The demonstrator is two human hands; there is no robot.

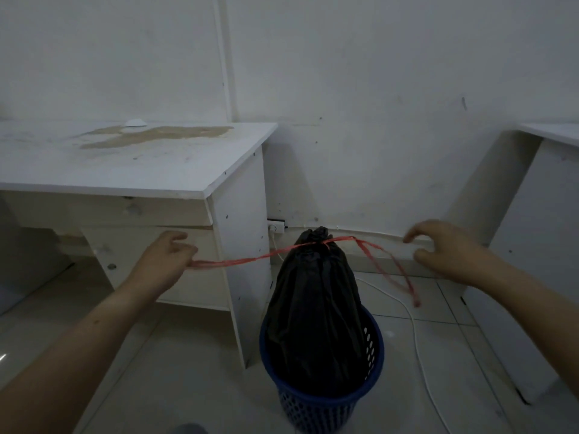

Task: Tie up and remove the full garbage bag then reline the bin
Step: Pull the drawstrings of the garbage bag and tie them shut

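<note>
Tightening the tie is the step in hand, as I judge it. The black garbage bag [316,308] stands in the blue plastic bin [373,349] on the floor, just beside the side panel of the white desk. Its neck is gathered high above the bin's rim, and a red plastic string [250,260] goes around this neck. The left hand [175,252] grips one end of the string with curled fingers, and this end runs straight and tight from the neck to the hand. The right hand [438,245] is open, with the fingers apart and holding nothing. The other end of the string hangs loose in a loop near it, and as far as I can see does not touch it.

To do it well, I think the right hand should take the loose end close to the neck. Then both hands should pull evenly to opposite sides, so that the knot closes and the bag does not lean. Pulling from the left only could tip the bin. A white cable [416,339] lies on the floor to the right of the bin, so the feet should keep away from it.
</note>
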